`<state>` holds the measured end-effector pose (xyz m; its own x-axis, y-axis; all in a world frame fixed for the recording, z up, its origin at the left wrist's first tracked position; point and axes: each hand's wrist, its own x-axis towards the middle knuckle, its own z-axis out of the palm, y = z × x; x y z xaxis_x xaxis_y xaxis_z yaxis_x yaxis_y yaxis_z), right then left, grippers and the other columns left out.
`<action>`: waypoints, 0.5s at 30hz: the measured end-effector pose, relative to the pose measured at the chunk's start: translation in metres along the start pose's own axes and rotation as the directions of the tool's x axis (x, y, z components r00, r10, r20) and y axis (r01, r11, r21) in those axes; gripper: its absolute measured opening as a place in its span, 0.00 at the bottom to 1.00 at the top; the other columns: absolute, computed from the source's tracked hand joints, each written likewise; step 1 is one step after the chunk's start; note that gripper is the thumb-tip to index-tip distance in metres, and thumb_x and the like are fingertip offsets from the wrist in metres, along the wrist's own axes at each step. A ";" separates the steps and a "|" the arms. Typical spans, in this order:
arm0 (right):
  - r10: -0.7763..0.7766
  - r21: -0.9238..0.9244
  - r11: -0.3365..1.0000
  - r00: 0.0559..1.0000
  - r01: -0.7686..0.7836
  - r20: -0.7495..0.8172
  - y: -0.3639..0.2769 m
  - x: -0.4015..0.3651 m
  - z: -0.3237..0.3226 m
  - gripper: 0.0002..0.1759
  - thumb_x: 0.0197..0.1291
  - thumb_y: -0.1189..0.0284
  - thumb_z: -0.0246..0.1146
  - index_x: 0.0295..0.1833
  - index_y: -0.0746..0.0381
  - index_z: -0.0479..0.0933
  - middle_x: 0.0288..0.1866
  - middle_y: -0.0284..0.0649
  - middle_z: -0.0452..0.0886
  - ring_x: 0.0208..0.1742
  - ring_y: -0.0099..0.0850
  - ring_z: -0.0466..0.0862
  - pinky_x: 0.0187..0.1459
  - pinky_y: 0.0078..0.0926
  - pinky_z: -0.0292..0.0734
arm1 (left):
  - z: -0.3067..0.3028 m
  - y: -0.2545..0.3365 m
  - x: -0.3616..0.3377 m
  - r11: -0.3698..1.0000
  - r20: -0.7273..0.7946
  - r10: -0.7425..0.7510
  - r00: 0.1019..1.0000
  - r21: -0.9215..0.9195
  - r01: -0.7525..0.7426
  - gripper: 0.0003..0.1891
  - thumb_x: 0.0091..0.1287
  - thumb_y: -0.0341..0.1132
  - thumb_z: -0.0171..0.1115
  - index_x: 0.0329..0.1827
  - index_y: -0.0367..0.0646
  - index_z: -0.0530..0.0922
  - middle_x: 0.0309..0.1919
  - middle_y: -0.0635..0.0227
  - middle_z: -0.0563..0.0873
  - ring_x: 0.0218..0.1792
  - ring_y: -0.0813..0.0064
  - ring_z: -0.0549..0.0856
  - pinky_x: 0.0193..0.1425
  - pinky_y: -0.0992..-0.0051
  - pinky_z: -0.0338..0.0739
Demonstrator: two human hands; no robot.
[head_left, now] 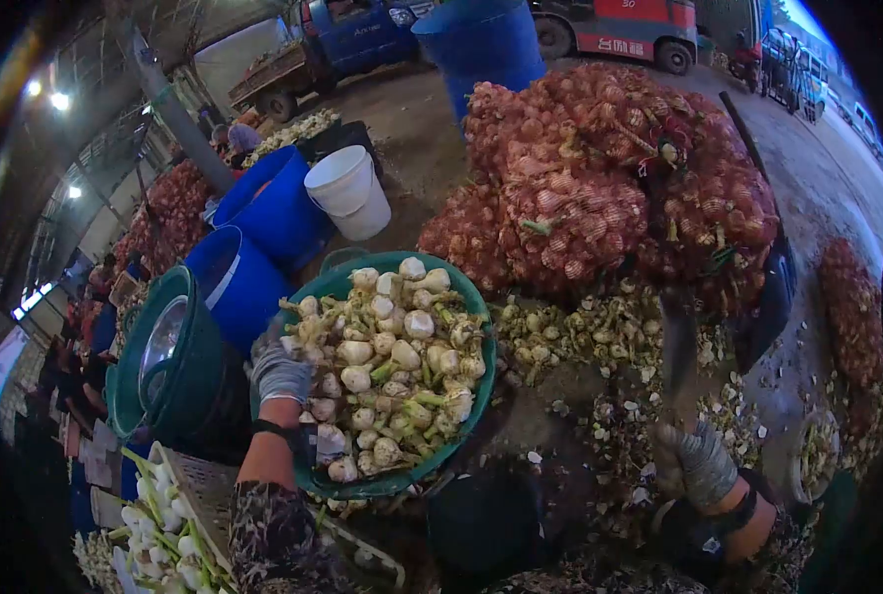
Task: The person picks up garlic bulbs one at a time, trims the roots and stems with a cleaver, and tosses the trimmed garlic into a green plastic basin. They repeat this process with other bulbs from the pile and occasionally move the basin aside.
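Observation:
My left hand (281,370), in a grey-white glove, is over the left side of a green basin (481,396). The basin is heaped with trimmed garlic bulbs (392,356), some with short green stems. Its fingers reach out against the bulbs at the rim and look apart; their tips are partly blurred. Low on the right, my right hand (697,461) is closed, in a glove with a brownish palm. A broad dark blade (679,346), seemingly a knife, rises from its fingers; the handle is hidden in the grip.
Red net sacks of garlic (580,188) are piled ahead, with loose bulbs (580,332) and peelings below. Blue tubs (234,277), a white bucket (350,193) and a green tub (179,376) stand left. A crate of white garlic (169,525) is beside my left arm. A truck (347,40) and forklift (620,30) are behind.

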<state>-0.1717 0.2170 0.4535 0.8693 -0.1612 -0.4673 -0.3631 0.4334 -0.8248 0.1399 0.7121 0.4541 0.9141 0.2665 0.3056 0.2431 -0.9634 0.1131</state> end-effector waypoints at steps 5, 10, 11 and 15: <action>0.074 -0.066 0.995 0.997 -0.074 0.001 0.001 0.007 -0.002 0.16 0.62 0.59 0.69 0.45 0.56 0.72 0.21 0.27 0.67 0.16 0.22 0.68 0.18 0.22 0.67 | 0.010 0.057 -0.049 0.678 0.508 0.460 0.729 0.329 -0.657 0.47 0.61 0.65 0.58 0.80 0.58 0.53 0.80 0.56 0.51 0.78 0.51 0.54 0.79 0.47 0.46; 0.069 -0.079 0.994 0.991 -0.078 -0.116 0.018 0.024 -0.008 0.15 0.62 0.61 0.69 0.45 0.55 0.73 0.21 0.26 0.67 0.16 0.22 0.68 0.18 0.22 0.68 | 0.012 0.087 0.002 0.699 0.664 0.327 0.672 0.309 -0.645 0.47 0.60 0.63 0.60 0.81 0.61 0.50 0.81 0.60 0.45 0.79 0.53 0.49 0.78 0.44 0.44; 0.061 -0.061 0.996 0.989 -0.070 -0.137 0.020 0.028 -0.013 0.15 0.62 0.62 0.69 0.46 0.55 0.73 0.21 0.26 0.67 0.16 0.22 0.68 0.18 0.22 0.68 | 0.009 0.092 0.008 0.720 0.662 0.315 0.680 0.300 -0.626 0.46 0.60 0.61 0.60 0.80 0.60 0.53 0.81 0.59 0.46 0.78 0.53 0.55 0.77 0.45 0.51; 0.099 0.015 0.995 0.974 -0.098 -0.204 0.015 0.024 -0.012 0.13 0.63 0.63 0.68 0.44 0.56 0.73 0.21 0.27 0.70 0.16 0.22 0.70 0.18 0.22 0.68 | 0.027 0.083 0.040 0.741 0.644 0.367 0.671 0.233 -0.629 0.42 0.59 0.54 0.64 0.78 0.58 0.59 0.78 0.56 0.57 0.73 0.53 0.67 0.72 0.48 0.65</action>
<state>-0.1602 0.2094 0.4258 0.7421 -0.2947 -0.6021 -0.4418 0.4605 -0.7699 0.2057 0.6416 0.4500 0.9117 -0.1937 -0.3623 -0.3194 -0.8888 -0.3286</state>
